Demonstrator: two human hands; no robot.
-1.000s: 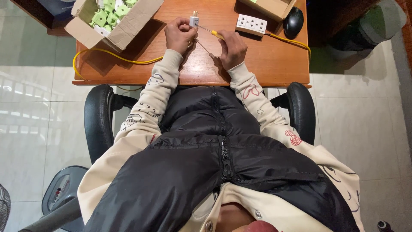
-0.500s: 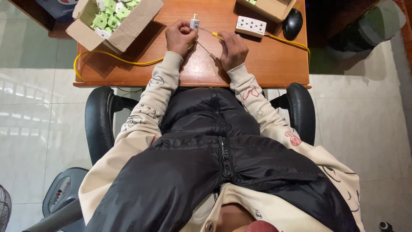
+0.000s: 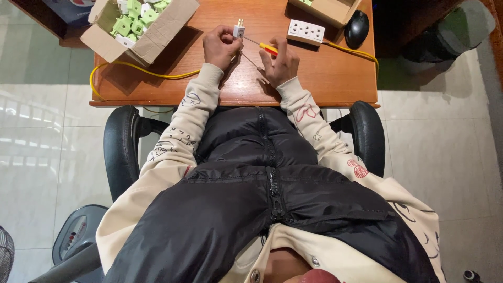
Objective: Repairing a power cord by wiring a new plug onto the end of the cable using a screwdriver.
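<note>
My left hand (image 3: 221,46) grips a small white plug (image 3: 239,30) with two metal prongs pointing away from me, held just above the wooden desk (image 3: 335,78). My right hand (image 3: 281,63) holds a screwdriver with a red and yellow handle (image 3: 268,49); its thin shaft points left to the plug. The two hands are close together near the desk's middle. A thin dark wire runs on the desk between them.
An open cardboard box (image 3: 137,29) of green and white plug parts sits at the far left. A white multi-socket power strip (image 3: 306,31), a second cardboard box (image 3: 327,9) and a black mouse (image 3: 356,27) lie far right. A yellow cable (image 3: 131,67) crosses the desk. Black chair armrests flank me.
The screwdriver tip has come up to the plug in my left hand; both hands have stayed near the desk's middle.
</note>
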